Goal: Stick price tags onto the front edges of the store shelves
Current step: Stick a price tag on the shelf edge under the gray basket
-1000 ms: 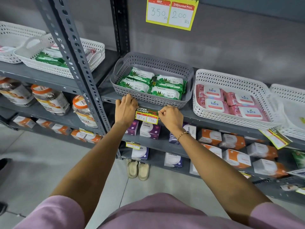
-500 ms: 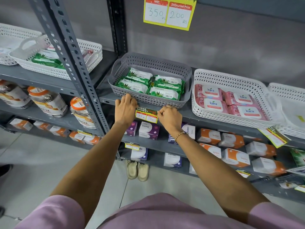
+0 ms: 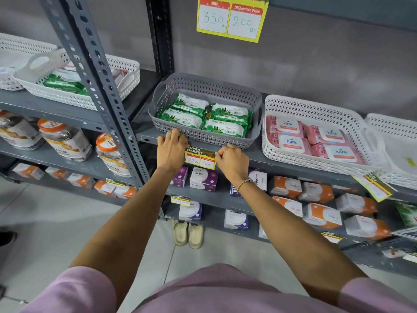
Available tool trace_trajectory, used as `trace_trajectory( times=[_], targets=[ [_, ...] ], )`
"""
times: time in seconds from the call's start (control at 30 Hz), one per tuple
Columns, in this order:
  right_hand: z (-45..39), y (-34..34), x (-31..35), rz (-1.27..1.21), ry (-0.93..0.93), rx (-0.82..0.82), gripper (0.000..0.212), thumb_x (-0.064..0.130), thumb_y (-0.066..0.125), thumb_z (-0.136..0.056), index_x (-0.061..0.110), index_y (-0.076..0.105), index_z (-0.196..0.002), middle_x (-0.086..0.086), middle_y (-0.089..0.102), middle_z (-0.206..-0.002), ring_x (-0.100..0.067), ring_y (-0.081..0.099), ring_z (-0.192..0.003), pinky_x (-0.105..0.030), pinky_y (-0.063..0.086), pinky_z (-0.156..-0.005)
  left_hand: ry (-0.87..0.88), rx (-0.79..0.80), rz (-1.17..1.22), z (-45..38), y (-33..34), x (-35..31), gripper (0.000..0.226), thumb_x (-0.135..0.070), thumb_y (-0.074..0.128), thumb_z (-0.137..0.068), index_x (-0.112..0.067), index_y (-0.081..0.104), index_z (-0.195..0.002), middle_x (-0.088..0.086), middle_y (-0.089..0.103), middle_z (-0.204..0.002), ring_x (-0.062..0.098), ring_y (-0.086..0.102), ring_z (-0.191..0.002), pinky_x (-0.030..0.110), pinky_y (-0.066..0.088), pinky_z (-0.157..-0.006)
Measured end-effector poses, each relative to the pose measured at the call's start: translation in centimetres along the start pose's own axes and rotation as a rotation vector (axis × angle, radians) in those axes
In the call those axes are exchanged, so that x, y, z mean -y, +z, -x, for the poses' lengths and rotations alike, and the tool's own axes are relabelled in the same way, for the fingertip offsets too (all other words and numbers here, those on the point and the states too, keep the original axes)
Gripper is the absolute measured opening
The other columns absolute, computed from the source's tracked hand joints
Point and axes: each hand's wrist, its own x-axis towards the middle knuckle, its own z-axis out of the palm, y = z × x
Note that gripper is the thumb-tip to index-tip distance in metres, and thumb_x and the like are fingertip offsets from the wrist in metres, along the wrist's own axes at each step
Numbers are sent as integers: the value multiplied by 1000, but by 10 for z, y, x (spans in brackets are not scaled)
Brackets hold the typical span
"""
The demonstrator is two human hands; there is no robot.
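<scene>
Since a second ago almost nothing has shifted: my two hands stay at the same spot on the shelf edge [image 3: 282, 162] and the price tag [image 3: 200, 157] sits between them as before, only my head has dipped a little closer. I take that to mean the tag is already placed and I am in the pressing-down stage, not positioning.

Biggest around me is the grey rack itself, its slotted upright [image 3: 108, 105] just left of my left hand [image 3: 170, 152]. On the shelf above the tag stands the grey basket [image 3: 257, 102] of green wipe packs, its front wall overhanging the edge right over my knuckles, so there is little room to press from above. Beside it, the white basket [image 3: 316, 105] holds pink packs. A large yellow price card [image 3: 232, 18] hangs on the wall higher up. Below, purple boxes [image 3: 204, 178] sit close under the tag.

My left hand lies curled over the tag's left end, fingers up against the basket; my right hand [image 3: 232, 160] is a closed grip, knuckles bunched, pinching or pressing the tag's upper right corner. Whether the fingertips actually grip the paper I cannot tell. Further right another yellow tag [image 3: 372, 186] hangs crooked off the edge, probably needing attention later.
</scene>
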Motion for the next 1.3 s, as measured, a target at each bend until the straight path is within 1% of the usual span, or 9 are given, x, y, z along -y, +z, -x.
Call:
trace_trajectory(
  times=[0.17,0.3,0.6,0.7,0.83,0.9,1.0,1.17,1.3],
  targets=[
    [-1,5,4,42,12,-6,26,28,55,-89,13,66,-72,-2,65,-89,-24,65,-76,-28,45,-53,15,-1,-24,-1,-3,0,17,-14,66,-80,-11,61,-96,9,53,-100,27,49,-93,40,37,-81],
    [-1,6,6,67,24,-5,26,26,52,-90,11,67,-75,-3,65,-90,-24,65,-74,-26,42,-52,34,-15,-21,0,-4,3,12,-20,58,-87,-11,62,-94,10,52,-101,28,48,-94,41,36,-80],
    [0,4,9,98,32,13,24,27,54,-90,8,65,-80,-7,67,-93,-27,66,-79,-29,45,-56,102,21,-53,-1,-8,4,17,-22,60,-85,-9,60,-96,10,51,-103,28,47,-94,42,38,-81],
    [0,1,0,100,57,33,32,37,58,-89,6,64,-81,-10,68,-89,-29,66,-82,-30,45,-57,101,34,-1,-2,-10,8,21,-27,62,-86,-9,61,-96,9,53,-104,28,49,-96,41,39,-82],
    [4,-1,-3,108,43,1,44,51,57,-85,7,64,-80,-9,68,-84,-28,65,-78,-32,46,-55,124,-3,183,5,-9,16,22,-26,53,-94,-6,63,-92,11,57,-98,29,53,-91,41,42,-77],
    [5,1,5,99,49,6,51,56,54,-85,7,64,-73,-10,67,-76,-29,64,-72,-29,40,-51,132,-11,256,9,-7,13,24,-26,56,-91,-3,63,-92,13,59,-95,31,54,-87,42,44,-74],
    [4,7,17,82,72,43,58,58,51,-85,7,57,-60,-13,62,-63,-33,63,-64,-29,35,-47,141,53,273,9,-6,2,36,-34,61,-86,-2,60,-101,15,58,-101,31,53,-92,42,45,-81],
    [-2,19,21,105,59,84,60,57,46,-88,1,65,-77,-21,67,-81,-38,64,-76,-36,41,-54,104,33,241,7,-4,-10,40,-36,64,-84,-3,57,-104,13,56,-104,30,52,-95,40,47,-81],
    [-6,25,21,100,85,79,62,59,45,-88,1,64,-79,-21,67,-83,-40,64,-78,-34,37,-54,104,24,187,4,-3,-15,33,-28,64,-85,-3,56,-104,14,55,-105,31,51,-96,41,46,-79]
  ],
)
